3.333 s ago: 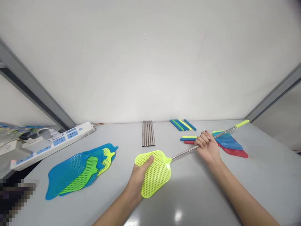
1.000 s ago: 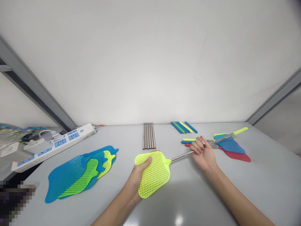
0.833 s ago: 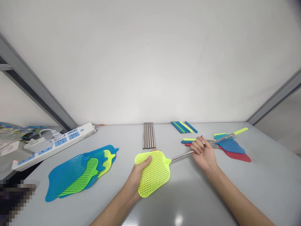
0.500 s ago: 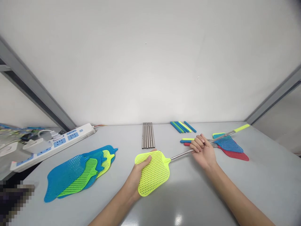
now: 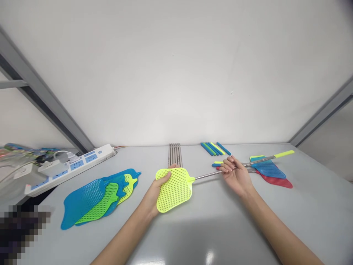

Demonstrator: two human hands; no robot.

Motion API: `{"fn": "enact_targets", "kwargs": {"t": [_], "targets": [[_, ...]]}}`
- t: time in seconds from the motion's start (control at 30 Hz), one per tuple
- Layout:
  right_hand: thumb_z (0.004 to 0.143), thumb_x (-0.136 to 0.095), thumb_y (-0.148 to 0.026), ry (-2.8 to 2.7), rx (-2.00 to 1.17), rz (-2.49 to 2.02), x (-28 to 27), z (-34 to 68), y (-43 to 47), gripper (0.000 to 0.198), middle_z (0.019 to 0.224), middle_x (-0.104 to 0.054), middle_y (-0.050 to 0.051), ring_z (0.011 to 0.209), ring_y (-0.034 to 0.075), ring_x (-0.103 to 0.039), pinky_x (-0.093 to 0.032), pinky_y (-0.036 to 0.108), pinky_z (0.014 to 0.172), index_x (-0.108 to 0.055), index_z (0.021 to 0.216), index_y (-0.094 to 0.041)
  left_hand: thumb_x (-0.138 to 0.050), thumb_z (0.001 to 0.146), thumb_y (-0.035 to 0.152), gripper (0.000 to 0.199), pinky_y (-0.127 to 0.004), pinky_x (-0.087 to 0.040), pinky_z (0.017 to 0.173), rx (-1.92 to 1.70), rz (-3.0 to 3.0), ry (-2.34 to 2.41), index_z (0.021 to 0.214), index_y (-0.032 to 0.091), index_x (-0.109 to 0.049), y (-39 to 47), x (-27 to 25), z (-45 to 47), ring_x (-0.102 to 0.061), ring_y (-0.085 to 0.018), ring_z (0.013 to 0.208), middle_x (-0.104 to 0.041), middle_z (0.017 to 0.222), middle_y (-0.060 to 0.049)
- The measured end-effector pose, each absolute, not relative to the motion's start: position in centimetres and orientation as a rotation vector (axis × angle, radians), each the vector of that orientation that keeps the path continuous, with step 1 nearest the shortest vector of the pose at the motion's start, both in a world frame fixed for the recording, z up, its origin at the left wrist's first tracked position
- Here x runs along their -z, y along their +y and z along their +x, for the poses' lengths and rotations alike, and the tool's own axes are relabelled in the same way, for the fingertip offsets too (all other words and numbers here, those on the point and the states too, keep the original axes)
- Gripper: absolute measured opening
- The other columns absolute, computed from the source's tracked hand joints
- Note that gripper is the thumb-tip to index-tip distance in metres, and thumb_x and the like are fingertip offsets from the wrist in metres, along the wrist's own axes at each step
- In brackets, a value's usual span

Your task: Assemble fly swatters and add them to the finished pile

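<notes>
Swatter [image 5: 176, 191] spans the frame's centre to right, left hand [image 5: 154, 190] pinching its head [image 5: 172, 195], right hand [image 5: 235, 176] curled loosely round the rod [image 5: 206, 176]. That slack curl could let the rod slip and the handle [image 5: 285, 154] drop against the blue swatter [image 5: 269, 170]. The head is thin, holed mesh; the rod slim, shiny metal; the handle rounded.

Sorted metal rods [image 5: 174, 155] and grips [image 5: 209, 148] (plus a power strip [image 5: 76, 164]) suggest a workshop.

A yellow, metal-shafted mesh swatter [image 5: 175, 190] lies aslant across both hands [image 5: 237, 180].
</notes>
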State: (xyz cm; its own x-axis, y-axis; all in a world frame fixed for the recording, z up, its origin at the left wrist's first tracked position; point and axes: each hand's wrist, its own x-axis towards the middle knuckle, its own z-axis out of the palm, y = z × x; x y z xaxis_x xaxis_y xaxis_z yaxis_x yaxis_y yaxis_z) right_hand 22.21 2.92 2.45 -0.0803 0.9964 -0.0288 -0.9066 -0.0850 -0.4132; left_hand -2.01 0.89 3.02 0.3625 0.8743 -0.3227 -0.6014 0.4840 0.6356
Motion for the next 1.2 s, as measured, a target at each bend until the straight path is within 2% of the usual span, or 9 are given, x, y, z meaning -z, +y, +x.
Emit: {"fn": "enact_targets", "kwargs": {"t": [0.17, 0.37, 0.63, 0.93, 1.2], "targets": [[0.078, -0.041, -0.016, -0.289, -1.604, -0.378, -2.1, 22.9, 3.4, 0.010, 0.052, -0.026, -0.006, 0.044, 0.006, -0.034, -0.037, 0.019, 0.044, -0.040, 0.068, -0.017, -0.056, 0.071, 0.023, 0.041, -0.038, -0.042, 0.083, -1.061, 0.534, 0.750, 0.111, 0.021, -0.048, 1.4, -2.7, -2.2, -0.051, -0.025, 0.099, -0.050, 0.116, -0.008], [0.075, -0.036, -0.007, -0.188, -1.440, -0.458, -1.1, 24.9, 4.3, 0.016, 0.052, -0.027, -0.007, 0.043, 0.006, -0.036, -0.039, 0.022, 0.047, -0.035, 0.063, -0.018, -0.057, 0.069, 0.023, 0.041, -0.036, -0.043, 0.080, -1.099, 0.640, 0.794, 0.109, 0.018, -0.049, 2.0, -2.6, -3.0, -0.054, -0.025, 0.094, -0.050, 0.115, -0.010], [0.073, -0.033, -0.006, -0.108, -1.352, -0.451, -0.8, 26.8, 4.7, 0.016, 0.048, -0.026, -0.007, 0.039, 0.006, -0.031, -0.034, 0.021, 0.041, -0.034, 0.062, -0.018, -0.055, 0.071, 0.027, 0.031, -0.028, -0.043, 0.075, -1.259, 0.748, 0.830, 0.098, 0.012, -0.057, 2.9, -1.7, -3.7, -0.055, -0.021, 0.090, -0.058, 0.104, -0.011], [0.072, -0.031, -0.005, -0.114, -1.389, -0.540, -0.1, 26.4, 4.7, 0.019, 0.046, -0.022, -0.007, 0.036, 0.005, -0.029, -0.033, 0.020, 0.041, -0.029, 0.058, -0.018, -0.054, 0.070, 0.029, 0.027, -0.028, -0.042, 0.074, -1.313, 0.728, 0.918, 0.090, 0.011, -0.059, 3.1, -1.0, -3.6, -0.057, -0.020, 0.085, -0.061, 0.095, -0.009], [0.071, -0.027, -0.006, -0.137, -1.341, -0.611, 1.4, 26.1, 4.8, 0.027, 0.037, -0.016, -0.008, 0.028, 0.005, -0.021, -0.026, 0.020, 0.035, -0.015, 0.050, -0.018, -0.058, 0.065, 0.032, 0.028, -0.026, -0.043, 0.065, -1.262, 0.745, 0.967, 0.085, 0.012, -0.060, 2.9, -0.9, -3.7, -0.059, -0.019, 0.073, -0.064, 0.082, -0.007]]}}
